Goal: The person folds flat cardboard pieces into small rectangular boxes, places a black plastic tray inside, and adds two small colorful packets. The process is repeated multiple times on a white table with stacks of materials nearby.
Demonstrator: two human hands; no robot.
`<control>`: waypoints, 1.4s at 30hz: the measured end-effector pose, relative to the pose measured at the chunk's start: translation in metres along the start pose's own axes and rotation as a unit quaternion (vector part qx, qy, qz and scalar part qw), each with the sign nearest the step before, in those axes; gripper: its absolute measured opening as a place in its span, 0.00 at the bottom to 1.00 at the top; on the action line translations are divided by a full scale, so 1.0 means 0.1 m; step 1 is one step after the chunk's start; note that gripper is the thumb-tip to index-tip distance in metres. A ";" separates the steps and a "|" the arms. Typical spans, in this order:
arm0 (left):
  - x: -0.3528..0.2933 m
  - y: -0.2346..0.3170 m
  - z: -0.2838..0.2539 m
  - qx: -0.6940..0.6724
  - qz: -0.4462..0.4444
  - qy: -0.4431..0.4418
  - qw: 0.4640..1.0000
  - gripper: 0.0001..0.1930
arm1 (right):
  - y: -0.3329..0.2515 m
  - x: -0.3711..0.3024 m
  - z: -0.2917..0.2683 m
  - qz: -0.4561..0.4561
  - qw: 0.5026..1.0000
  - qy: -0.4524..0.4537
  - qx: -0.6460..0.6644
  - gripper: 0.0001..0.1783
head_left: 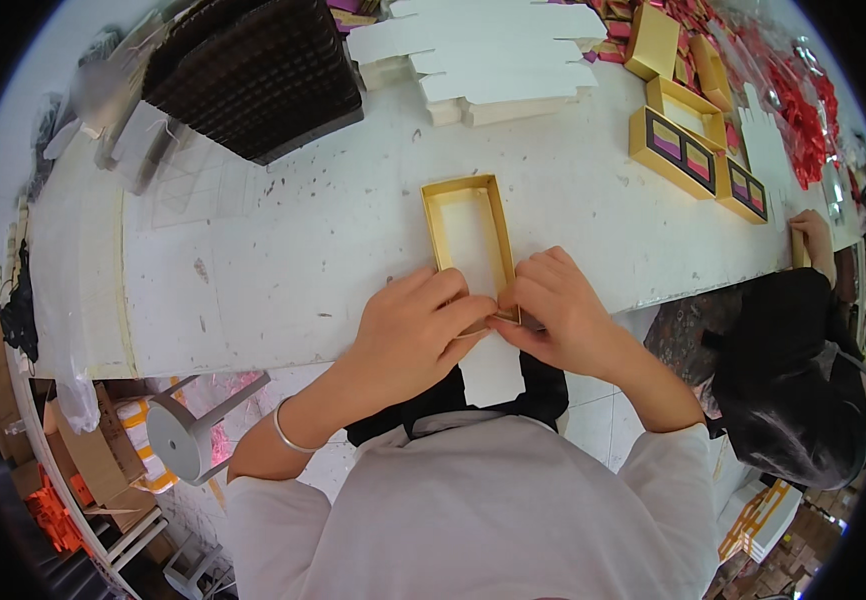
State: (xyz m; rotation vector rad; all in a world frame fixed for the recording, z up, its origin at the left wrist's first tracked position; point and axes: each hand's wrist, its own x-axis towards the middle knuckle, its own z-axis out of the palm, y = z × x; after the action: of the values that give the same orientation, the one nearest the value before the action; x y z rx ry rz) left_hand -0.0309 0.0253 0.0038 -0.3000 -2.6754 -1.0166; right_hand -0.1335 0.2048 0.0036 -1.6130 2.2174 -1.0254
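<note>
A gold cardboard box (504,232) with a white inside lies before me at the table's front edge, its long side pointing away. A white flap (491,372) hangs from its near end over the edge, above my lap. My left hand (421,312) has its fingers closed on the box's near left corner. At the near right corner, my right hand (556,306) pinches the wall, its thumb close to the left fingertips. The far end of the box stands upright. My fingers hide part of the near end.
Flat white box blanks (508,50) are stacked at the back, beside black trays (258,80). Gold boxes with dark inserts (675,150) stand at the back right. On the right another person (793,370) works with a hand on the table. A grey stool (178,440) stands lower left.
</note>
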 end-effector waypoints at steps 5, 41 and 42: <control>-0.02 -0.05 0.02 -0.032 -0.034 0.018 0.999 0.04 | -0.10 0.02 -0.29 0.037 0.993 -0.058 0.099 0.26; -0.05 0.08 0.01 -0.333 -0.154 0.058 0.928 0.12 | -0.04 -0.07 0.22 -0.020 0.978 0.175 0.109 0.20; -0.02 0.07 -0.03 -0.332 -0.177 0.020 0.926 0.12 | -0.03 -0.07 0.23 -0.030 0.979 0.183 0.088 0.19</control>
State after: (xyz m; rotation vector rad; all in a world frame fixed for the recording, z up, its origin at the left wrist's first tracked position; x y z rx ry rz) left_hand -0.0267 0.0284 0.0098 0.0937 -2.3017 -2.0053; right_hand -0.1162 0.2009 -0.0129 -1.5214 2.2219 -1.6004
